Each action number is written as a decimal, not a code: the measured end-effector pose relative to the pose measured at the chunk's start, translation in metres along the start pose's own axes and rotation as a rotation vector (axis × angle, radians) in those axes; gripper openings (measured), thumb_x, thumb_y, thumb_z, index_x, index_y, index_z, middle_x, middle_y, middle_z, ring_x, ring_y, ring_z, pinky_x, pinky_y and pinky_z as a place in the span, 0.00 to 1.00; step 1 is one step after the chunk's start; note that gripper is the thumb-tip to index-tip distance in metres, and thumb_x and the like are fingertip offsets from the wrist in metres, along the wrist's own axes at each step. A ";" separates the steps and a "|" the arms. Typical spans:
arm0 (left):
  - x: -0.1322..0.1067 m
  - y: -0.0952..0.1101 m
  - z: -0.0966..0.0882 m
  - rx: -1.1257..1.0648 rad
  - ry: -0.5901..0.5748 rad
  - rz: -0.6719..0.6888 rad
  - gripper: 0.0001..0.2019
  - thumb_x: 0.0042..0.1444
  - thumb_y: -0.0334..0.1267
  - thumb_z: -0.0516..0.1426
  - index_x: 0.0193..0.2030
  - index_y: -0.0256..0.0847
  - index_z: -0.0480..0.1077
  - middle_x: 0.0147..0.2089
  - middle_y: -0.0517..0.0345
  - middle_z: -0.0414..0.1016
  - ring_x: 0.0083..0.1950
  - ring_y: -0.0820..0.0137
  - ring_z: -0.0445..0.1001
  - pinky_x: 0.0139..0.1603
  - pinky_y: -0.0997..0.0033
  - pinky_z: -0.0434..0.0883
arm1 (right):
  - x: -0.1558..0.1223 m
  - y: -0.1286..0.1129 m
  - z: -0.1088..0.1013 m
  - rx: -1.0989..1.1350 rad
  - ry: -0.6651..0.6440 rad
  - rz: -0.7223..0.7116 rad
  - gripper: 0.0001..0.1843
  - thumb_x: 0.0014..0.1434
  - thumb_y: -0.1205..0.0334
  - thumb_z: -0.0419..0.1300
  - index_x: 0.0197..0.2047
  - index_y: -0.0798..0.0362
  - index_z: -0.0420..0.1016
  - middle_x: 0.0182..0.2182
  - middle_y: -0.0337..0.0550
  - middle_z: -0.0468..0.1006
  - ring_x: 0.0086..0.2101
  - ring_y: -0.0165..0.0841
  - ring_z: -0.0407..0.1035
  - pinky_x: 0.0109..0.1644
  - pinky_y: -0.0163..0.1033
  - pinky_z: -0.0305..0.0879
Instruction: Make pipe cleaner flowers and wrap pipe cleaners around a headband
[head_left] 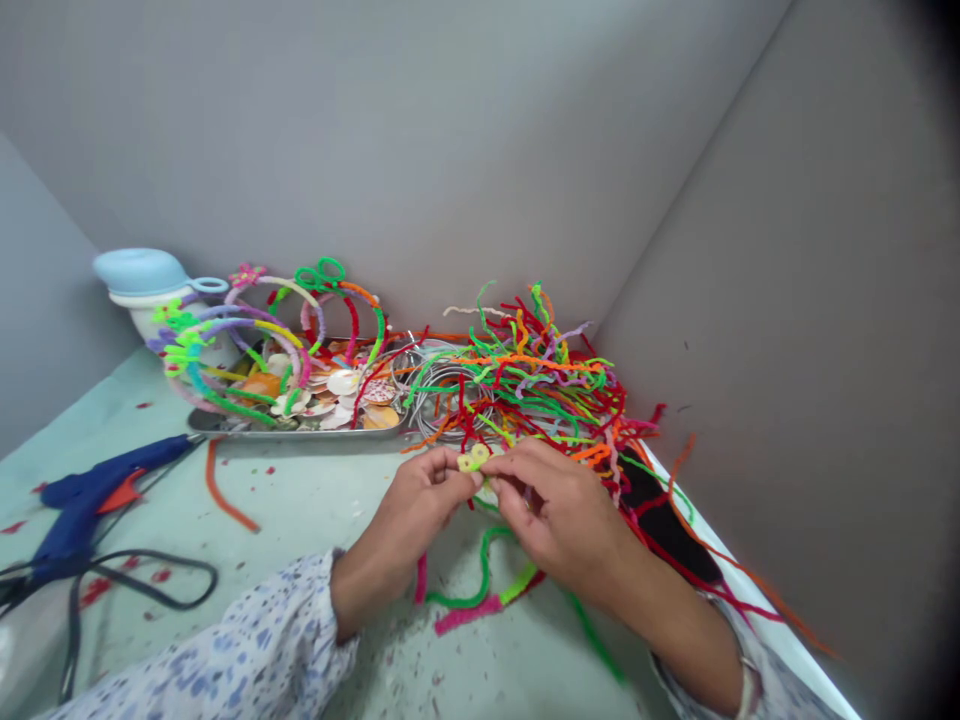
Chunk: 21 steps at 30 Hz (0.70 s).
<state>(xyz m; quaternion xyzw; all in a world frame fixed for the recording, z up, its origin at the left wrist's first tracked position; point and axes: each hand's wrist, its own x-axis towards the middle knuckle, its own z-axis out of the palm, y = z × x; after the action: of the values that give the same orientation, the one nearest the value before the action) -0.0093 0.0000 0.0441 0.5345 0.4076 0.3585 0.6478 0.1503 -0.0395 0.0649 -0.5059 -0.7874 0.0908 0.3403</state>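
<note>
Both hands meet at the middle of the table over a small yellow-green pipe-cleaner coil (pixel 473 459). My left hand (pixel 420 505) pinches the coil from the left. My right hand (pixel 559 510) pinches it from the right, its fingers curled. Below the hands lie a green pipe cleaner (pixel 480 575) and a pink one (pixel 469 614), trailing on the pale green table (pixel 300 510). Just beyond the hands sits a big tangle of loose coloured pipe cleaners (pixel 540 385).
A metal tray (pixel 300 428) at the back holds shells and looped pipe-cleaner hoops (pixel 262 330). A blue glue gun (pixel 90 500) with a black cord (pixel 135 590) lies at the left. A loose orange pipe cleaner (pixel 225 495) lies near the tray. A pale blue lidded pot (pixel 146 285) stands behind. Grey walls close in behind and on the right.
</note>
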 end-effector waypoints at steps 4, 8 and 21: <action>0.000 -0.001 -0.001 0.012 0.013 -0.004 0.06 0.51 0.38 0.57 0.29 0.38 0.66 0.20 0.68 0.57 0.21 0.78 0.53 0.22 0.78 0.51 | 0.003 0.001 -0.003 0.048 0.067 0.098 0.12 0.56 0.73 0.55 0.39 0.49 0.75 0.33 0.41 0.74 0.35 0.32 0.69 0.39 0.37 0.67; 0.000 0.000 0.001 0.008 0.012 0.001 0.05 0.51 0.37 0.57 0.31 0.38 0.67 0.20 0.68 0.58 0.21 0.78 0.53 0.22 0.78 0.51 | 0.007 0.008 -0.003 0.145 0.125 0.226 0.10 0.55 0.69 0.59 0.41 0.50 0.74 0.38 0.43 0.74 0.38 0.34 0.70 0.43 0.39 0.68; 0.001 -0.001 0.003 0.107 0.036 0.034 0.07 0.50 0.39 0.59 0.29 0.38 0.68 0.22 0.67 0.63 0.22 0.78 0.56 0.23 0.77 0.54 | 0.010 0.008 0.007 0.495 -0.036 0.504 0.07 0.52 0.66 0.57 0.35 0.53 0.74 0.28 0.39 0.77 0.28 0.31 0.70 0.32 0.35 0.66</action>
<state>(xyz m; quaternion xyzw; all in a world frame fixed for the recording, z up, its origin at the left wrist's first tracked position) -0.0065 -0.0009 0.0431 0.5687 0.4287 0.3567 0.6046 0.1495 -0.0257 0.0602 -0.5847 -0.5981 0.3689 0.4053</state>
